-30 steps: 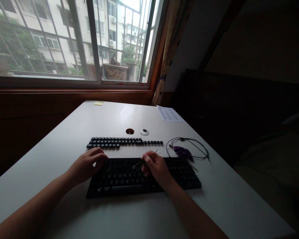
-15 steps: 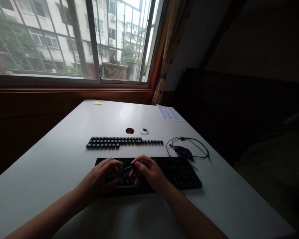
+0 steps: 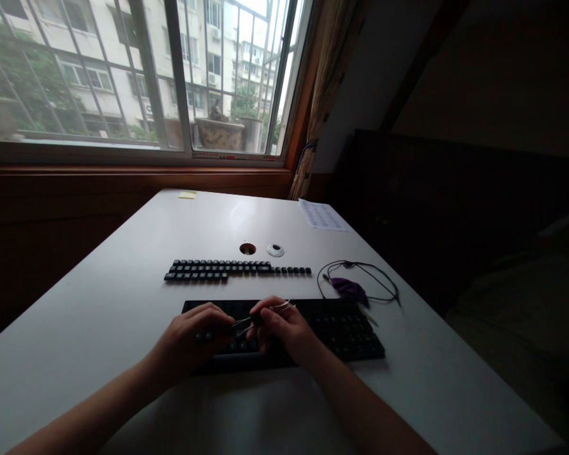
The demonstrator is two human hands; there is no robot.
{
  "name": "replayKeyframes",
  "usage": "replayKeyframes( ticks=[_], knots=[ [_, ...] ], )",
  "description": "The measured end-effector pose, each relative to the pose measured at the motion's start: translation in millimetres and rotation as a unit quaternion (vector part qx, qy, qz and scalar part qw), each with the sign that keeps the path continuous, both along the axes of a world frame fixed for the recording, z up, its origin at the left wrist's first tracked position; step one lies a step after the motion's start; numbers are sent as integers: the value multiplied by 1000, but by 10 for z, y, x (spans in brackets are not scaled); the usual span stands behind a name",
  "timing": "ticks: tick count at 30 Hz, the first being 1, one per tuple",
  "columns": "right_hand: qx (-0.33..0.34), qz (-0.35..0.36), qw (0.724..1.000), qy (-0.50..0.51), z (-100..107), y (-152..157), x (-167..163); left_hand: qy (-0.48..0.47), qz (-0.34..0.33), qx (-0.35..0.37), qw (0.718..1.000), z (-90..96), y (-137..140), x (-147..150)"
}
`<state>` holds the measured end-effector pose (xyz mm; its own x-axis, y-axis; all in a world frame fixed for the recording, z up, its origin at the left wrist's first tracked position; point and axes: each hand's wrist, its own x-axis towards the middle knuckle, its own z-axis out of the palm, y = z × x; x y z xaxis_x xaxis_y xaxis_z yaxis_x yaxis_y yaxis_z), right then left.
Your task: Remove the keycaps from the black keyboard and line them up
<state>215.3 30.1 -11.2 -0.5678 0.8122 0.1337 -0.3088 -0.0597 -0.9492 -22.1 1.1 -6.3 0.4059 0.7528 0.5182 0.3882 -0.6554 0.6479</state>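
A black keyboard [image 3: 346, 332] lies across the front of the white desk, and both hands are above its left half. My right hand [image 3: 284, 323] grips the dark handle of a wire keycap puller [image 3: 256, 318]; thin pale wires stick out on both sides of that hand. Curled over the left keys, my left hand [image 3: 189, 335] has its fingertips at the puller's left wire end. Whatever lies between those fingers is hidden. Behind the keyboard, loose black keycaps [image 3: 218, 268] stand in rows.
A coiled black cable [image 3: 384, 275] and a purple cloth [image 3: 349, 290] lie to the right. Farther back are a round desk hole [image 3: 247, 249], its white cover [image 3: 275, 250], a printed sheet [image 3: 325, 216] and a yellow sticky note [image 3: 187, 195]. A window [image 3: 123, 76] stands beyond.
My left fingers have closed in at the puller's wire end, and the wires now spread apart more visibly. My right hand has hardly moved; keyboard and loose keycaps stay put.
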Motion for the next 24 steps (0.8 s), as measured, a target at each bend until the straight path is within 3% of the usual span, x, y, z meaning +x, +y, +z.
replayKeyframes(
  ticks=[12,24],
  knots=[
    [-5,-38,999,-1,19,-2,22,-98,1,-73,993,40,3,-71],
    [-22,-56,998,-18,28,-5,4,-89,11,-30,996,23,21,-117]
  ],
)
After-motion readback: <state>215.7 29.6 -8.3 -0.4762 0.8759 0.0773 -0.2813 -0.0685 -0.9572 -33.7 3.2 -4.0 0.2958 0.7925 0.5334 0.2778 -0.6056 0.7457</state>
